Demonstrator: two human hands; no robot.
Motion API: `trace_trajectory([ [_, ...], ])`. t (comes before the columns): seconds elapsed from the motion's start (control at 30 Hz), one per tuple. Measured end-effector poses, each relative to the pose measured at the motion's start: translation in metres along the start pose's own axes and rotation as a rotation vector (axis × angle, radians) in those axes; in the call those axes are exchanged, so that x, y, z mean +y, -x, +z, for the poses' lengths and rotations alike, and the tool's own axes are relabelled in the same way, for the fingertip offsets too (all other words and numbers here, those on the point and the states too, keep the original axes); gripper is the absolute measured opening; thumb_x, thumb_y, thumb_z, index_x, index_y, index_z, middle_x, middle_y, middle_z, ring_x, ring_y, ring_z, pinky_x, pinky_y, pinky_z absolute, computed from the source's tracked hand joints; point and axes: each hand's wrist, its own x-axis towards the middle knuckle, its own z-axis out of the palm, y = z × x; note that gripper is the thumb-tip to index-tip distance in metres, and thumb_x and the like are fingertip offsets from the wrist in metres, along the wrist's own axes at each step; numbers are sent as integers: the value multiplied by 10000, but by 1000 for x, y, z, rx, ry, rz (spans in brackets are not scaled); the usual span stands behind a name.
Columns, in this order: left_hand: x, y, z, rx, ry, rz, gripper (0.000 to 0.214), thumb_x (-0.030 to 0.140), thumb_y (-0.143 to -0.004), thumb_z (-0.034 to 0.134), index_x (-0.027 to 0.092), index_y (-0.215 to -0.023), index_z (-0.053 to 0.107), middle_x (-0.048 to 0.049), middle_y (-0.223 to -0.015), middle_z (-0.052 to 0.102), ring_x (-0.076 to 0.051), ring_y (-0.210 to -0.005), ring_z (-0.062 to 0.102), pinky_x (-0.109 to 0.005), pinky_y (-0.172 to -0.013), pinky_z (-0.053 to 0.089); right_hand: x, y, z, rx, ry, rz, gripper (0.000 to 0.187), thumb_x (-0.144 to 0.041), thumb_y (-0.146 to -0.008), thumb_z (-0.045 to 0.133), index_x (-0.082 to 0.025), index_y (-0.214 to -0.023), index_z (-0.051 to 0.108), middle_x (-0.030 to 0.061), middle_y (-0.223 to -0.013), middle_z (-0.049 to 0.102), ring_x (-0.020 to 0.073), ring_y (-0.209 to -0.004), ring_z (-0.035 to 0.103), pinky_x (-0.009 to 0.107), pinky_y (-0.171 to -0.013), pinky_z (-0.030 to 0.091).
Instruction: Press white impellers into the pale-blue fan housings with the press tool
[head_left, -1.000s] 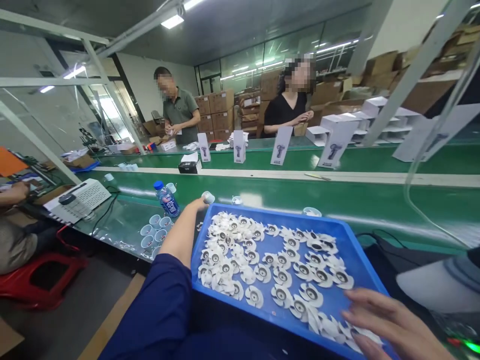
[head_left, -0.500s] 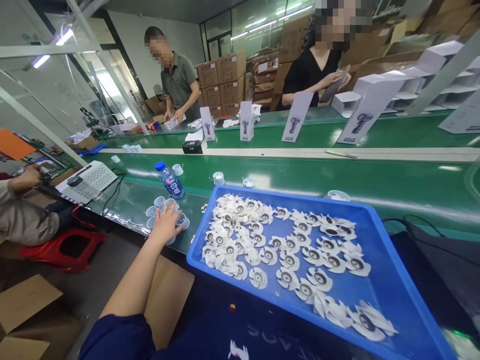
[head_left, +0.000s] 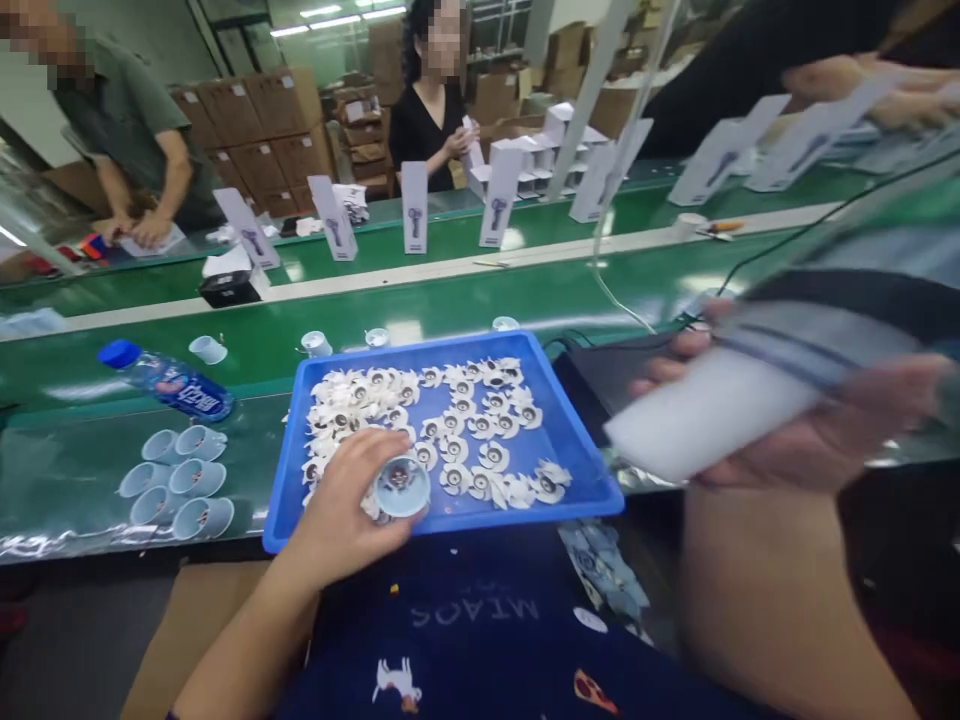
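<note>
My left hand [head_left: 349, 510] is closed round a small light-blue cup-shaped housing [head_left: 403, 487], tilted so its open end faces me; small metal and dark parts show inside. It is held over the near edge of a blue tray [head_left: 589, 497] of white fan blades [head_left: 453, 450]. At the right, my right hand [head_left: 847, 425] grips a thick white tapered handheld device [head_left: 720, 415] with a dark line across it. Motion blurs it, so its kind is unclear. Several more light-blue housings [head_left: 199, 477] lie grouped on the table left of the tray.
A blue-capped bottle [head_left: 176, 385] lies tilted at the left. Beyond the tray runs a green conveyor [head_left: 450, 290] with a few housings [head_left: 316, 344] and a row of white boxes [head_left: 415, 210]. Co-workers stand across it. A dark cord [head_left: 817, 215] crosses at the right.
My left hand has gone from the housings on the table to above the tray, now with one housing. My right hand has come into view holding the white device. The view has swung right.
</note>
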Motion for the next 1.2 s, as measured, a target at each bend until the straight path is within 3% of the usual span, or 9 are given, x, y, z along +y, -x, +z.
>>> trace_trajectory([
  [0.07,20,-10,16,-79,107,54,642,191,-751,665,292,-1350,458,-73,-1328,615,-276,-1284,560,-453,-1101,448,-9,4,46,-196,-227,216,573,-684,-783,495,-233,-1116,616,-47,-887,604,88,-736,619,346,-724,486],
  [0.17,37,-16,29,-85,190,54,636,266,-737,714,262,-1320,460,-83,-1233,651,-265,-1128,641,-418,-976,519,-5,13,102,-416,-452,180,527,-561,-707,721,-200,-1077,619,-29,-876,662,129,-726,652,306,-672,535],
  [0.23,42,-16,31,-59,208,35,580,421,-744,775,240,-1237,530,-81,-1129,682,-259,-988,674,-395,-853,546,5,19,124,-485,-494,105,489,-520,-682,832,-156,-958,656,17,-874,670,155,-717,666,287,-635,571],
  [0.33,46,-15,29,-42,241,-10,460,585,-767,745,208,-1003,627,-60,-936,698,-230,-806,670,-361,-709,527,17,26,137,-514,-495,74,459,-527,-730,836,-127,-889,677,50,-881,654,156,-726,670,267,-625,588],
  [0.5,51,-18,26,-24,275,-33,414,593,-808,689,188,-859,618,-39,-807,665,-187,-687,617,-317,-614,471,21,31,136,-521,-457,73,448,-500,-717,850,-135,-901,669,56,-874,631,164,-726,653,296,-638,593],
  [0.8,49,-22,27,-52,261,-26,385,539,-791,709,176,-864,605,-30,-814,659,-185,-705,605,-311,-646,452,21,29,133,-494,-410,-15,416,-518,-728,829,-150,-869,695,68,-850,654,180,-704,654,317,-610,589],
  [1.03,53,-24,20,-243,284,-110,450,526,-740,778,202,-1022,646,-43,-955,707,-227,-798,661,-344,-701,491,27,20,135,-439,-435,102,469,-582,-695,831,-160,-841,689,47,-819,654,169,-671,657,278,-569,576],
  [1.13,34,-19,15,-347,112,-145,619,499,-708,819,250,-1235,611,-42,-1072,723,-280,-915,683,-426,-829,513,22,11,111,-344,-391,83,514,-604,-633,864,-188,-879,686,31,-830,651,162,-668,647,281,-587,569],
  [1.2,7,-10,10,-278,-7,-243,624,496,-730,799,265,-1275,602,-57,-1163,715,-317,-1013,681,-475,-893,505,18,6,79,-241,-294,40,558,-598,-594,888,-223,-960,697,19,-846,636,155,-685,646,290,-620,559],
])
